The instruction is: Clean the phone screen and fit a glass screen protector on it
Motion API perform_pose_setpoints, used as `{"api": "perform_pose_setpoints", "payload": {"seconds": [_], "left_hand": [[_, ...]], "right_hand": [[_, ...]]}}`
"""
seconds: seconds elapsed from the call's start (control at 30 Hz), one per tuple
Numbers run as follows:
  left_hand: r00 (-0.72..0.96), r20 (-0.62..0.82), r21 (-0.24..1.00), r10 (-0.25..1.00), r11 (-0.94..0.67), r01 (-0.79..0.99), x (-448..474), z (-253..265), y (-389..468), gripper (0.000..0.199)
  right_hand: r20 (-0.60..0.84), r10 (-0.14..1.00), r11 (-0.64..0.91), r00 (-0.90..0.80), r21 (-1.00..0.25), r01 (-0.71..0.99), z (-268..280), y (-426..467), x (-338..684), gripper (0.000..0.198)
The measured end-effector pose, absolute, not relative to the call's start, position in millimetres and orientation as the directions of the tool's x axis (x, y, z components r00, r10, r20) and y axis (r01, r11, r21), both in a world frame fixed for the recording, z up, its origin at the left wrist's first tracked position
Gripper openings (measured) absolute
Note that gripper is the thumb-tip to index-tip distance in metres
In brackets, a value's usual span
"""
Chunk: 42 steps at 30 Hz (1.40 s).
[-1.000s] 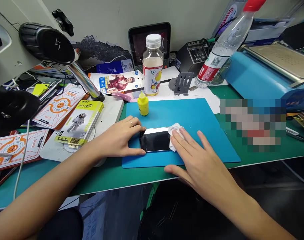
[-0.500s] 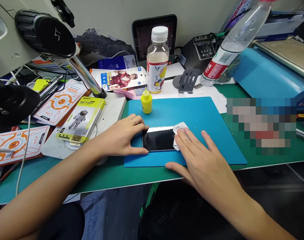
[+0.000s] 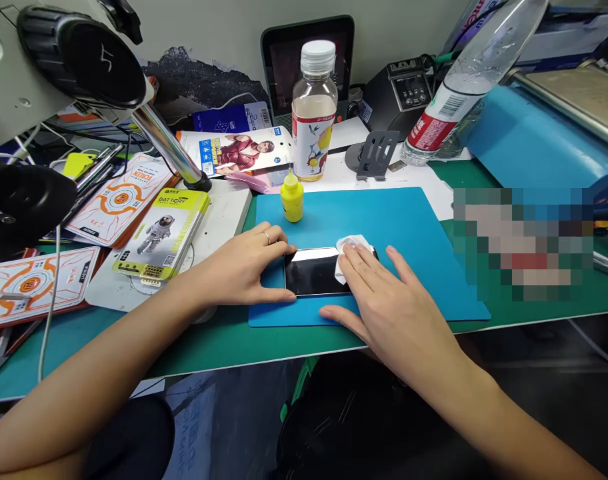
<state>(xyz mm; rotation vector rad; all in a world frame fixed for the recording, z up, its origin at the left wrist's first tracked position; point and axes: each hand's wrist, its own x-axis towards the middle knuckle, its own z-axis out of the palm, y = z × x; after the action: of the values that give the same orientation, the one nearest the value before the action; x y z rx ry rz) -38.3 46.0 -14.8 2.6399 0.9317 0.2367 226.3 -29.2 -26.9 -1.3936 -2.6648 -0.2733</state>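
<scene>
A smartphone (image 3: 314, 275) with a dark, glossy screen lies face up on a blue mat (image 3: 384, 210). My left hand (image 3: 247, 270) clasps its left end, the thumb along the near edge and the fingers at the far edge. Under the outstretched fingers of my right hand (image 3: 397, 293), a crumpled white tissue (image 3: 355, 241) is pressed onto the right part of the screen. That hand covers much of the phone's right end, and its thumb points left over the mat's near side. A small yellow dropper bottle (image 3: 293, 200) stands on the mat behind the phone.
Behind the mat stand a drink bottle (image 3: 315, 113), a grey phone stand (image 3: 377, 157) and a tilted water bottle (image 3: 469, 87). Battery packs (image 3: 161, 230) and screen boxes (image 3: 124, 200) lie left, below a microscope arm (image 3: 169, 150). A blurred patch (image 3: 524, 243) covers something at right.
My right hand has slid the tissue a little to the left along the screen. My left hand keeps its hold on the phone's left end. The whole view has shifted slightly.
</scene>
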Motion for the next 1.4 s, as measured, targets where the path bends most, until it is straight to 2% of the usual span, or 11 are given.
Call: {"api": "perform_pose_setpoints", "payload": {"seconds": [0.53,0.7,0.87,1.13,1.4], "left_hand": [[0.781,0.030,0.339,0.623,-0.742,0.579,-39,-14,48,0.063],[0.777,0.038,0.347,0.628,-0.737,0.579,-39,-14,48,0.064],[0.779,0.031,0.343,0.626,-0.739,0.580,-39,-13,48,0.065],[0.773,0.031,0.346,0.633,-0.732,0.586,-40,-15,48,0.064],[0.774,0.029,0.342,0.633,-0.734,0.587,-37,-13,49,0.063]], "right_hand": [[0.228,0.763,0.594,-0.604,0.119,0.795,-28,-18,224,0.073],[0.208,0.767,0.597,-0.607,0.113,0.794,-26,-11,214,0.078],[0.212,0.757,0.604,-0.618,0.132,0.786,-25,-18,221,0.073],[0.195,0.771,0.608,-0.607,0.060,0.792,-27,-1,213,0.071],[0.237,0.737,0.632,-0.634,0.093,0.769,-28,-17,233,0.068]]}}
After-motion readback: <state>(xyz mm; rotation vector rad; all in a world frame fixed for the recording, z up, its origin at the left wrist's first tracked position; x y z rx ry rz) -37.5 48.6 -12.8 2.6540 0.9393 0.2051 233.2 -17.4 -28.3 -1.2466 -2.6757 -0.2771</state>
